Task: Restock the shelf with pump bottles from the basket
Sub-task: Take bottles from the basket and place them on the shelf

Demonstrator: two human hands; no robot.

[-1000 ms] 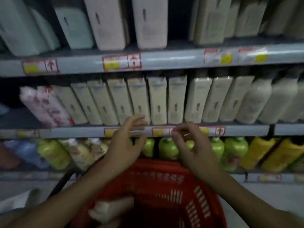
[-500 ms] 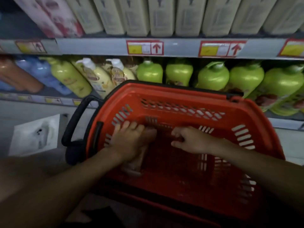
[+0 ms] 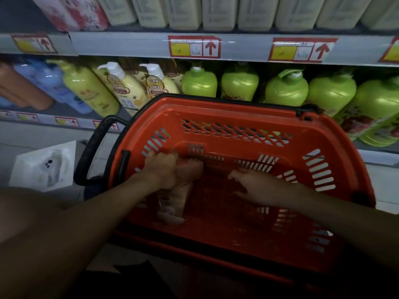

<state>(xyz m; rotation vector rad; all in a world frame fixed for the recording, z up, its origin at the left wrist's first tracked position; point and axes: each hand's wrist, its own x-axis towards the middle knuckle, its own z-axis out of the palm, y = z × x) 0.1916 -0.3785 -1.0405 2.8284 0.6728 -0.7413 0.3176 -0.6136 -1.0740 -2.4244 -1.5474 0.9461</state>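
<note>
Fingers of the left hand (image 3: 166, 169) are clamping around a pale pump bottle (image 3: 174, 199) lying at nine o'clock inside the red basket (image 3: 226, 111); the right hand (image 3: 257, 186) is hovering at three o'clock, fingers loosely apart. Probably heavy and slick, so gripping the body seems wiser than the pump.

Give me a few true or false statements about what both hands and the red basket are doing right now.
1. The left hand grips a pale pump bottle lying inside the red plastic basket. True.
2. The right hand holds a green bottle. False: it is open and holds nothing, inside the basket.
3. Round green pump bottles stand on the shelf behind the basket. True.
4. The basket is full of bottles. False: only the one pale bottle shows.
</note>
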